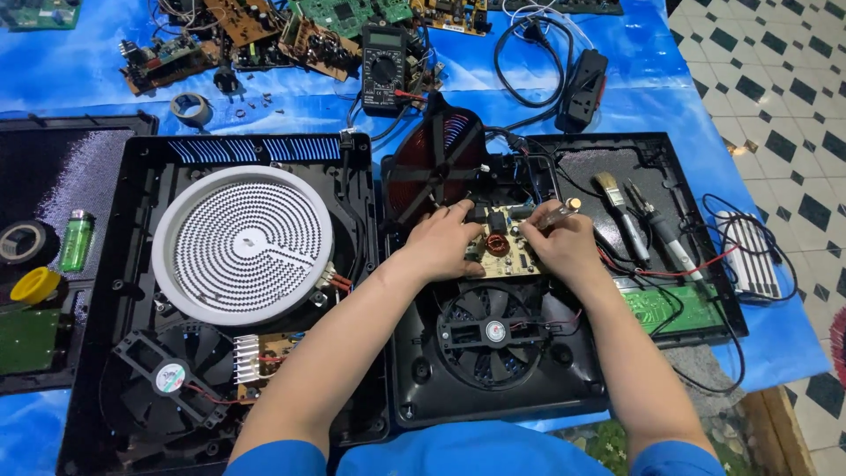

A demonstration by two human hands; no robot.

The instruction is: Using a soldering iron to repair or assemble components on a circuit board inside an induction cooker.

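Both my hands sit on the small tan circuit board (500, 242) inside the open black cooker case (493, 388), with a black fan (492, 333) at 6 o'clock from the board. My left hand (443, 240) lies flat, fingers loose, pressing the board's left edge. My right hand (557, 244) is curled around a clear-handled screwdriver (557, 211), tip down on the board. Both forearms reach straight in from me. At 9 o'clock, another black case (132, 291) holds a white round heater (242, 245).

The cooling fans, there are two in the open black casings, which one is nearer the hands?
The fan in the right-hand casing, directly below the beige circuit board both hands touch. The other fan sits far left, below the white coil disc.
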